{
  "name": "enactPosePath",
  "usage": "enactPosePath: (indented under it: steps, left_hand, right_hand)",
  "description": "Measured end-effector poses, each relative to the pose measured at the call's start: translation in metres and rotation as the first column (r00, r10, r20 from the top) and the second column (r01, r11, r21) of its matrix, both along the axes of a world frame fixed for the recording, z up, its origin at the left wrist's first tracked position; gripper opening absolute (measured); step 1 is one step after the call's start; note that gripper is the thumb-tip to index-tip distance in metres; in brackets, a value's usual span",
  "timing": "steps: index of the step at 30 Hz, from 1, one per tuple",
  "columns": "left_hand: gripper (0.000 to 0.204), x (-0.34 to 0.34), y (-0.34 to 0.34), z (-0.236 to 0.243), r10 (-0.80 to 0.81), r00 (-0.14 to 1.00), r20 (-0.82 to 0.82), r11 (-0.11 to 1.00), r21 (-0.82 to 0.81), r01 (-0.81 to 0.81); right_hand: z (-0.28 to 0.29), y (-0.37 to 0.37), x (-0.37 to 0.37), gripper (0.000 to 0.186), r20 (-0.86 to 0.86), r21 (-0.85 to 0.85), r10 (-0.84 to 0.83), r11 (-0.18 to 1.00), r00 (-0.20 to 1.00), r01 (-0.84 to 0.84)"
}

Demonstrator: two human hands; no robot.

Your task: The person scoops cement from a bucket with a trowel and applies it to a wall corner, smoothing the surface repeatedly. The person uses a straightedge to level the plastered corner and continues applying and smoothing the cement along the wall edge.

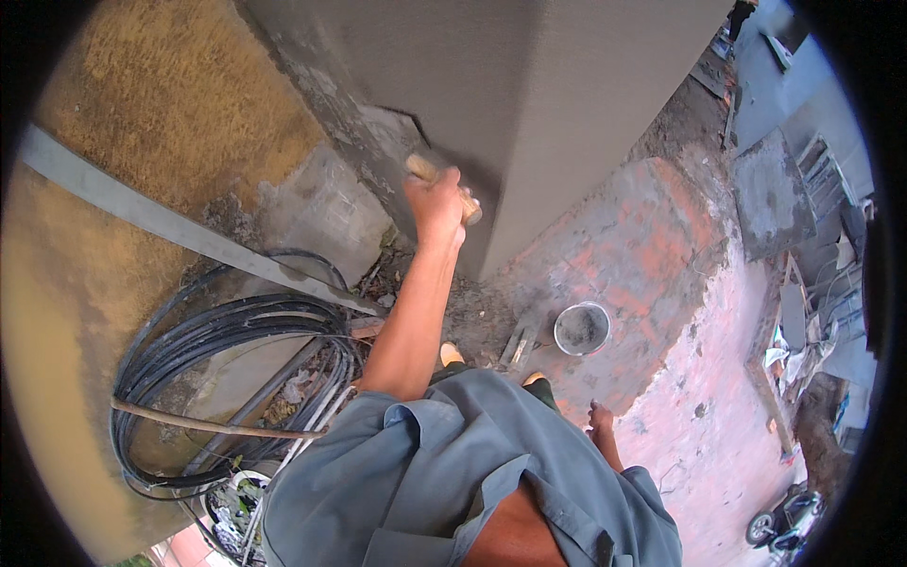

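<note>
My left hand (436, 210) is closed around the wooden handle of a plastering float (416, 167), held up against the smooth grey plastered wall (453, 76). The float's blade is mostly hidden behind my hand and blends into the grey plaster. It is working near the wall's lower left edge, beside the corner of a column face (586, 104). My right hand (599, 418) hangs low at my side, fingers loosely apart, with nothing visible in it. On the ground ahead of my feet stands a bucket (582, 329) with grey mortar in it.
Coiled black pipe (227, 326) lies at the left, crossed by a stick (208, 423). A long grey board (179, 215) leans there by the yellow wall (179, 104). Flat narrow pieces (518, 347) lie beside the bucket. Boards and clutter (773, 194) stand far right, a motorbike (786, 522) lower right.
</note>
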State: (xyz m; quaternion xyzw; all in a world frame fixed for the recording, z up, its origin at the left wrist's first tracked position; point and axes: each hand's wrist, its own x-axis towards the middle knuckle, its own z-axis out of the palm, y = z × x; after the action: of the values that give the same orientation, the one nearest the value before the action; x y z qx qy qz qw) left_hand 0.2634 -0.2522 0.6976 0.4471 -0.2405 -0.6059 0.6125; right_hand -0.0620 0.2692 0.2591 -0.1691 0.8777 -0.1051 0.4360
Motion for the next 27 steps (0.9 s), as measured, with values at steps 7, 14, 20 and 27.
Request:
enactPosePath:
  steps: [7, 14, 20, 27]
  left_hand:
    - [0.031, -0.001, -0.005, 0.083, 0.097, 0.978, 0.186, 0.976, -0.211, -0.057]
    - [0.029, 0.02, -0.01, 0.142, 0.018, 0.999, 0.034, 0.896, -0.445, -0.001]
    - [0.03, 0.081, 0.005, 0.061, -0.041, 0.998, 0.037, 0.933, -0.357, 0.052]
    - [0.023, 0.15, 0.1, -0.14, -0.224, 0.776, 0.589, 0.95, 0.309, 0.041]
  right_hand:
    - [-0.004, -0.009, -0.002, 0.035, -0.066, -0.044, 0.189, 0.98, 0.98, -0.192]
    - [0.074, -0.073, 0.021, 0.045, -0.064, -0.032, -0.051, 0.998, 0.997, 0.049]
    - [0.113, -0.074, 0.047, 0.028, 0.168, -0.153, -0.528, 0.82, 0.833, 0.551]
    - [0.11, -0.014, 0.04, 0.027, 0.104, -0.099, -0.679, 0.72, 0.726, 0.687]
